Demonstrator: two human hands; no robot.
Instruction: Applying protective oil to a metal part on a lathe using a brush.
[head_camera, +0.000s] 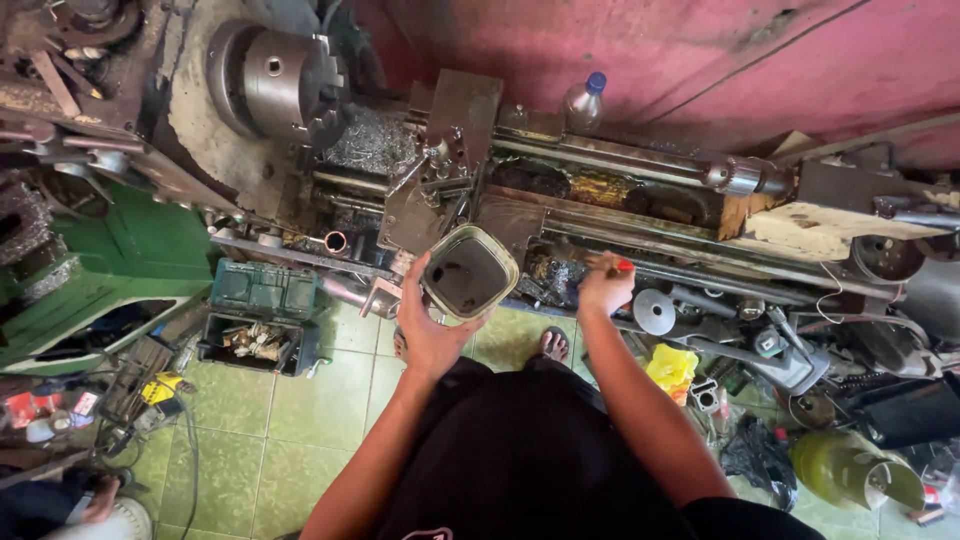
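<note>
Green floor tiles (270, 420) lie below a metal lathe (620, 200) set against a red wall (640, 50). At left, the chuck (275, 80) faces heaped swarf (370, 140). The left hand (428, 325) grips a square open-topped tin (468, 272) from below, tilted over the lathe bed. The right hand (603, 285) pinches a red-handled brush (622, 266) just beside it. A plastic bottle (583, 102) stands behind.
</note>
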